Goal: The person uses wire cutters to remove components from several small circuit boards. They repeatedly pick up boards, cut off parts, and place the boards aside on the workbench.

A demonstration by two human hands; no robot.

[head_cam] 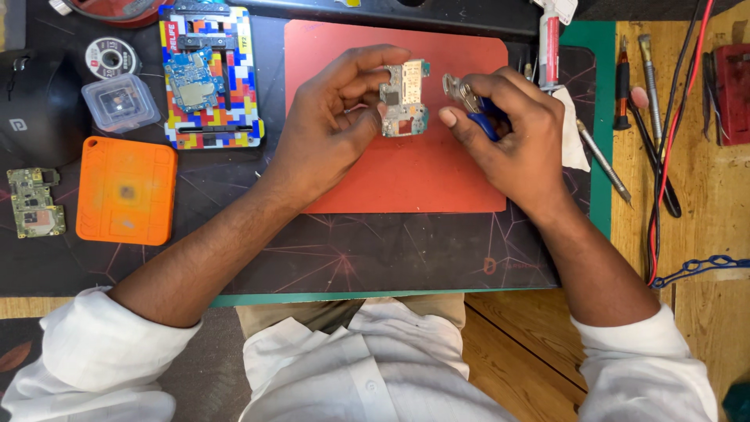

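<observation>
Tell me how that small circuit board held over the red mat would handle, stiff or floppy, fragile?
The circuit board looks thin and flat, so probably stiff and light. The left hand pinches only its edge, hinting at care. Its exposed components suggest it is fragile.

Three circuit boards are in view: one [404, 99] held over the single red mat [406, 168], one [192, 80] clamped in the one multicoloured holder [211, 129], one [33, 203] lying at the far left edge. There is one orange pad [126, 190]; one clear lidded box [121, 102]; one solder reel [112, 57]; one syringe [551, 43]. Two hands show, left hand [332, 129] and right hand [512, 129], with one pair of blue-handled pliers [473, 105].
</observation>
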